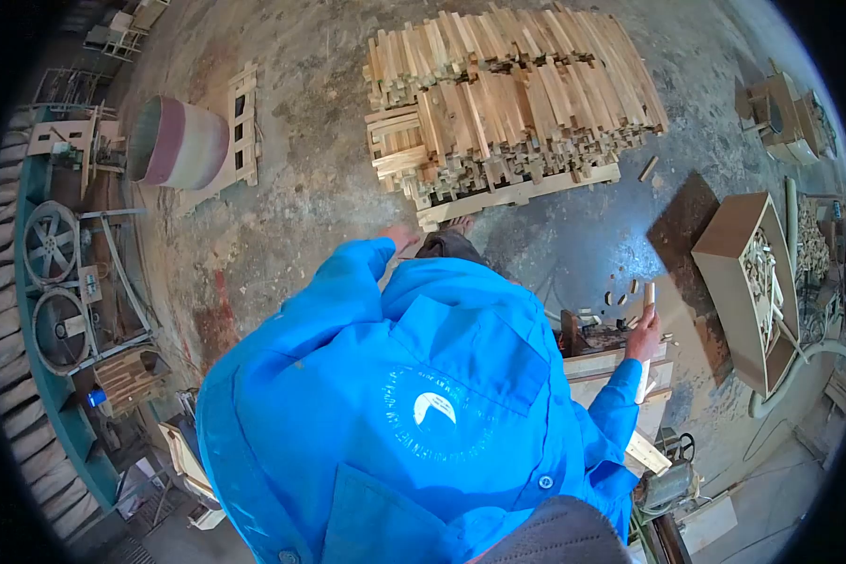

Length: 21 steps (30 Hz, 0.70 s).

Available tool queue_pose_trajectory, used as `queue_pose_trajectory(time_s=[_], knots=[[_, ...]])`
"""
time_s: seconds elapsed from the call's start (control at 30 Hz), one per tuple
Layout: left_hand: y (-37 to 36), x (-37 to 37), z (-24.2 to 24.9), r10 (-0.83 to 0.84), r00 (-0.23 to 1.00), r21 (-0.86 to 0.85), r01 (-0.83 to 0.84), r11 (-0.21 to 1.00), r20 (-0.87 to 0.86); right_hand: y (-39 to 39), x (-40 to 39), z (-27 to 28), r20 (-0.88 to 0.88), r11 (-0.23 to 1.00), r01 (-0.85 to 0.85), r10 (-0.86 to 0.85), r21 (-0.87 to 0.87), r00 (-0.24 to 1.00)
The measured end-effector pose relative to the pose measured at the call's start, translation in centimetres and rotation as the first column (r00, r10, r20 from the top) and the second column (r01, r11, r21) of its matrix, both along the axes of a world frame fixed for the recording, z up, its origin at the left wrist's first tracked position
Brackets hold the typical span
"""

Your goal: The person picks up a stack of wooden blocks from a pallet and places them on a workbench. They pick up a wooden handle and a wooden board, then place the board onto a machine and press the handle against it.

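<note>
My right hand (644, 338) is closed around a narrow wooden strip (649, 293), which sticks out beyond the fingers and also shows below them beside the blue sleeve. This hand is over the edge of a wooden workbench (600, 365) with boards on it. Out in front of my body, my left hand (402, 237) hangs with its fingers loosely apart and nothing visible in it. It is nearest to a large stack of wooden strips (526, 99), without touching it. Part of a foot shows at the near edge of the stack.
A tall box of wood offcuts (724, 249) stands at the right. Small wood scraps (622, 293) lie on the floor beside the bench. To the left are a round drum (180, 141), a wooden pallet (243, 122) and a machine with large wheels (52, 242). A motor (667, 484) sits at lower right.
</note>
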State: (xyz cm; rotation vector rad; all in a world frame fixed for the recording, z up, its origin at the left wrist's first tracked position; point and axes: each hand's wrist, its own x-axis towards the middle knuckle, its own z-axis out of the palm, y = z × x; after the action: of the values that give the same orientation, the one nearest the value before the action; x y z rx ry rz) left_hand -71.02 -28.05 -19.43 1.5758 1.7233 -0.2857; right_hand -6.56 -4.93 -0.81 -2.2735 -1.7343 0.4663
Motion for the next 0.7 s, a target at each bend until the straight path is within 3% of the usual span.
queue_pose_trajectory(time_s=[0.1,0.13,0.17,0.23,0.3,0.33,0.37,0.43,0.5,0.53,0.57,0.63,0.67,0.7], knots=[[-0.4,-1.6,-2.0,0.081,0.996,-0.101,-0.085,0.991,-0.043,-0.1,-0.2,-0.4,0.004,0.998,0.018,-0.018,-0.054,1.000],[-0.3,-2.3,-3.2,0.111,0.991,-0.152,-0.121,0.981,-0.069,0.0,0.5,-1.6,0.129,1.000,0.006,-0.005,-0.011,0.992],[0.1,-2.3,-2.0,0.107,0.992,-0.162,-0.116,0.980,-0.060,-0.3,0.7,-2.2,0.254,0.999,-0.012,0.004,0.030,0.967],[2.3,-2.6,3.3,0.322,0.947,-0.240,-0.314,0.918,-0.010,-1.7,-2.2,-1.0,0.282,0.999,0.020,-0.033,0.048,0.959],[2.5,-4.3,2.0,0.342,0.940,-0.169,-0.334,0.927,0.016,-3.6,-5.5,0.0,0.263,0.929,-0.036,-0.066,0.368,0.963],[3.0,-5.1,1.0,0.364,0.931,-0.086,-0.360,0.929,0.039,-4.6,-7.7,1.2,0.225,0.933,-0.053,-0.030,0.356,0.974],[3.9,-5.9,1.3,0.357,0.933,-0.100,-0.351,0.931,0.052,-5.6,-10.0,1.3,0.302,0.917,-0.100,-0.023,0.385,0.953],[6.5,-8.2,2.4,0.457,0.881,-0.224,-0.424,0.877,0.124,-7.6,-15.0,1.3,0.047,0.965,-0.064,0.053,0.255,0.997],[7.8,-10.2,1.2,0.517,0.843,-0.199,-0.487,0.850,0.147,-9.4,-18.4,-0.7,-0.036,0.983,-0.153,0.157,0.100,0.987],[8.7,-11.2,0.5,0.584,0.795,-0.161,-0.563,0.811,0.165,-10.1,-20.6,-2.2,-0.369,0.999,-0.039,0.037,0.001,0.929],[9.7,-12.6,-0.5,0.574,0.801,-0.175,-0.549,0.817,0.167,-10.6,-23.0,-3.4,-0.648,0.991,0.041,-0.114,-0.127,0.753],[11.3,-14.6,-2.8,0.673,0.705,-0.109,-0.669,0.736,0.223,-10.7,-26.8,-4.8,-0.717,0.951,-0.037,-0.207,-0.308,0.666],[12.2,-14.8,-2.1,0.665,0.714,-0.121,-0.656,0.745,0.220,-10.3,-29.2,-4.5,-0.730,0.919,-0.068,-0.263,-0.389,0.631],[14.0,-15.2,-0.1,0.743,0.640,-0.054,-0.749,0.660,0.196,-9.4,-31.8,-4.2,-0.739,0.880,-0.105,-0.318,-0.463,0.594]])
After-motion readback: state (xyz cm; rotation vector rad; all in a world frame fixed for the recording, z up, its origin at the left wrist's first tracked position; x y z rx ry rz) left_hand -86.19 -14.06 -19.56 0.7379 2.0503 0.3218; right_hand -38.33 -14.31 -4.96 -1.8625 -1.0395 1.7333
